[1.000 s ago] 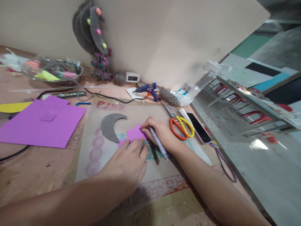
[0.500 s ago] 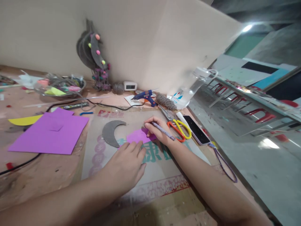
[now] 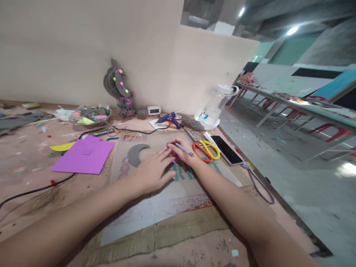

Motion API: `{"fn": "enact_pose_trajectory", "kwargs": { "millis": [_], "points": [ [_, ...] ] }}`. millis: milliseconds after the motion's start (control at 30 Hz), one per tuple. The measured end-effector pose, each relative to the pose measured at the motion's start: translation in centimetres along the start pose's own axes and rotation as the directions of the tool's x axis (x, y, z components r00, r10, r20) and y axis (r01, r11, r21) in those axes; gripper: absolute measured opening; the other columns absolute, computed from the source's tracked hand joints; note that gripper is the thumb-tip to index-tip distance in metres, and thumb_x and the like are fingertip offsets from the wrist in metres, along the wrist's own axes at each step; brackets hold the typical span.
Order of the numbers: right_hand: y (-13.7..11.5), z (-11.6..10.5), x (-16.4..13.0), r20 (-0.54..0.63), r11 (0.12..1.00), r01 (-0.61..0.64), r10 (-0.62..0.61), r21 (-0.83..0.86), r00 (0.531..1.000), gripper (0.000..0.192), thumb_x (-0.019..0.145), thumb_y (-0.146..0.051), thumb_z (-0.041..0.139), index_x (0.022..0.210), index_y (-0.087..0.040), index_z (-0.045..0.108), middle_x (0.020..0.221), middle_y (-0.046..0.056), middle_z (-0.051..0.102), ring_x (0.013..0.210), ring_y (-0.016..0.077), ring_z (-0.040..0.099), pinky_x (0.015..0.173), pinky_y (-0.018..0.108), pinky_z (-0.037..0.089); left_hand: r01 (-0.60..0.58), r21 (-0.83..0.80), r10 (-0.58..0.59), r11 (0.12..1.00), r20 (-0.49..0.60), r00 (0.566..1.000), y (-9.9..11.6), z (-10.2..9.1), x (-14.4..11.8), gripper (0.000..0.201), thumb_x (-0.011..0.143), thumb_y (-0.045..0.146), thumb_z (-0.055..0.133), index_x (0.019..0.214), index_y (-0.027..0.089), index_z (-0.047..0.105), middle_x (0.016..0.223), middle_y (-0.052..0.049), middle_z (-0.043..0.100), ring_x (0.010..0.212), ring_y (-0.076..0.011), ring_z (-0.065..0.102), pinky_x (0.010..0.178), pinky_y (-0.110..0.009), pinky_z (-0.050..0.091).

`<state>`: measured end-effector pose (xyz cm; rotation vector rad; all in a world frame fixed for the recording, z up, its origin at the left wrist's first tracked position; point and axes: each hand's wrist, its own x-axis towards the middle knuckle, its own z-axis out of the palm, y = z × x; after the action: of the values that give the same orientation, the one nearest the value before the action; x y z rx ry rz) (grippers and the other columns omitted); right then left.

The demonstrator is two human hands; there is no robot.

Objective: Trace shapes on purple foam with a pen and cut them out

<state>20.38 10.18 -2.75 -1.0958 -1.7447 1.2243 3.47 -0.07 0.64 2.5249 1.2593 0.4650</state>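
My right hand [image 3: 180, 150] is closed round a pen [image 3: 185, 150], its fingertips over a small purple piece of paper or foam [image 3: 175, 157]. My left hand [image 3: 155, 168] lies open with fingers stretched across that piece, hiding most of it; its fingertips are close to my right fingertips. A grey crescent [image 3: 136, 155] lies just left of my left hand, on the printed cardboard sheet [image 3: 133, 215]. Right of my right hand are scissors [image 3: 205, 148] with one orange and one yellow handle.
Purple sheets [image 3: 80, 159] and a yellow piece [image 3: 62, 147] lie left, near a black cord [image 3: 36, 193]. Behind stand a glue gun [image 3: 169, 119], grey yarn [image 3: 191, 122], a small clock [image 3: 154, 110], a decorated crescent [image 3: 121, 87] and a bottle [image 3: 215, 105]. A phone [image 3: 226, 150] lies right.
The view has tilted upward. My left hand has moved forward and right, over the purple piece, which is now mostly covered. My right hand keeps the pen.
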Motion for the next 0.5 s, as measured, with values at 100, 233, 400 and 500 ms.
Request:
{"fn": "enact_pose_trajectory", "kwargs": {
  "millis": [100, 233, 400, 500],
  "points": [
    [0.2, 0.0, 0.0, 0.002, 1.0, -0.01, 0.01, -0.002, 1.0, 0.019, 0.084, -0.035, 0.062, 0.093, -0.019, 0.057, 0.064, -0.003, 0.063, 0.051, 0.0132, 0.063, 0.042, 0.02, 0.047, -0.091, -0.098, 0.107, 0.991, 0.169, 0.98, 0.7, 0.1, -0.3, 0.046, 0.097, 0.044, 0.045, 0.131, 0.017, 0.06, 0.148, -0.014, 0.05, 0.138, -0.0261, 0.045, 0.11, -0.043, 0.041],
    [0.5, 0.0, 0.1, 0.004, 1.0, -0.02, 0.02, 0.002, 1.0, 0.019, 0.084, -0.036, 0.063, 0.093, -0.02, 0.056, 0.066, -0.003, 0.063, 0.05, 0.0133, 0.065, 0.04, 0.019, 0.046, -0.107, -0.11, 0.121, 0.988, 0.132, 0.984, 1.6, 0.2, -1.6, 0.047, 0.099, 0.042, 0.041, 0.138, 0.018, 0.054, 0.151, -0.014, 0.045, 0.142, -0.0257, 0.038, 0.113, -0.046, 0.036],
    [0.5, 0.1, 0.2, -0.009, 1.0, -0.011, 0.011, 0.005, 1.0, 0.021, 0.082, -0.037, 0.065, 0.092, -0.02, 0.056, 0.064, -0.003, 0.062, 0.049, 0.0126, 0.064, 0.039, 0.018, 0.044, -0.286, -0.188, 0.321, 0.94, 0.196, 0.927, 1.5, 0.1, -2.7, 0.033, 0.096, 0.032, 0.05, 0.126, 0.026, 0.063, 0.143, -0.005, 0.056, 0.135, -0.0185, 0.048, 0.112, -0.036, 0.04],
    [0.4, 0.3, 0.2, -0.016, 1.0, 0.003, -0.003, 0.013, 1.0, 0.024, 0.081, -0.039, 0.065, 0.092, -0.02, 0.056, 0.058, -0.006, 0.059, 0.047, 0.0125, 0.062, 0.043, 0.021, 0.047, -0.261, -0.02, 0.261, 0.965, 0.053, 0.964, 0.6, 0.6, -2.5, 0.027, 0.097, 0.021, 0.045, 0.11, 0.021, 0.069, 0.129, -0.007, 0.067, 0.12, -0.0181, 0.062, 0.103, -0.035, 0.048]
  ]
}}
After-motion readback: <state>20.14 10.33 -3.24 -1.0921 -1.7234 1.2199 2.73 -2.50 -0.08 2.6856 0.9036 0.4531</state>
